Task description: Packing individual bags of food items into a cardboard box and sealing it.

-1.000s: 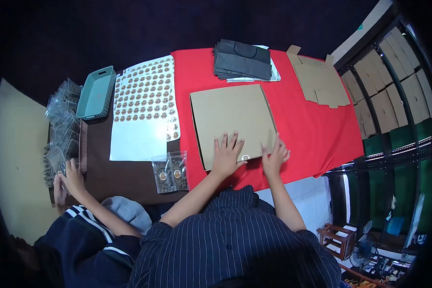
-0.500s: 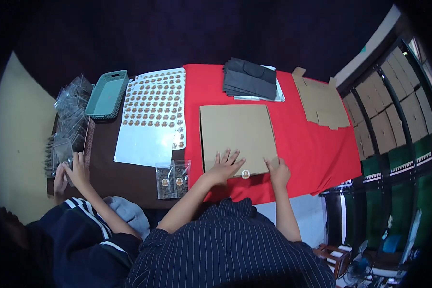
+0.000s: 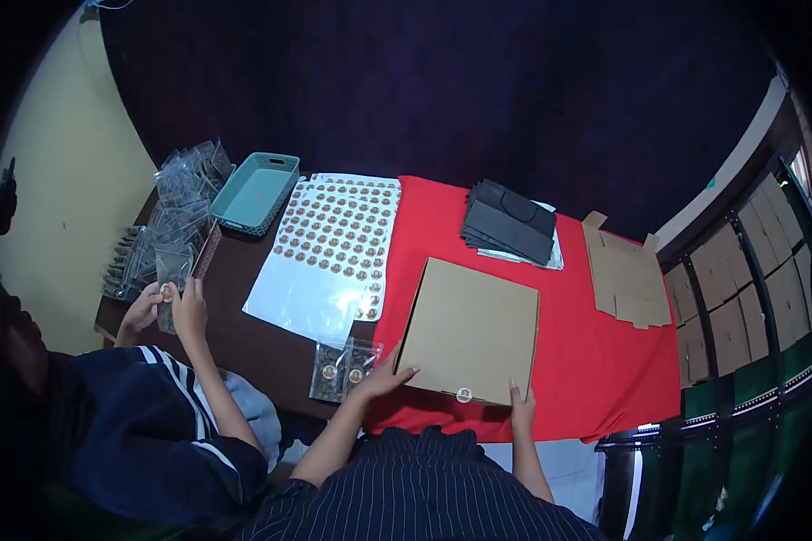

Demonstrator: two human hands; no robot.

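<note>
A closed flat cardboard box (image 3: 471, 329) lies at a slight angle over the red cloth, its left side wall showing. One round sticker (image 3: 464, 395) sits at the middle of its near edge. My left hand (image 3: 383, 377) grips the box's near left corner, thumb on the lid and fingers down the side. At the near right corner my right hand (image 3: 521, 410) holds the box, thumb up along the edge. Shadow shows below the near edge; whether the box is fully off the cloth I cannot tell. Two filled clear pouches with round stickers (image 3: 345, 371) lie beside my left hand.
Sticker sheets (image 3: 311, 302), a green basket (image 3: 254, 194) and a heap of clear pouches (image 3: 185, 207) are on the left. Black paper bags (image 3: 507, 221) and an unfolded carton (image 3: 627, 279) lie at the back right. A co-worker's hands (image 3: 167, 307) hold a pouch at left.
My left hand has gone from lying on the lid to gripping the left corner. The box has turned slightly clockwise. The camera view has shifted too. A sticker now shows on the co-worker's pouch.
</note>
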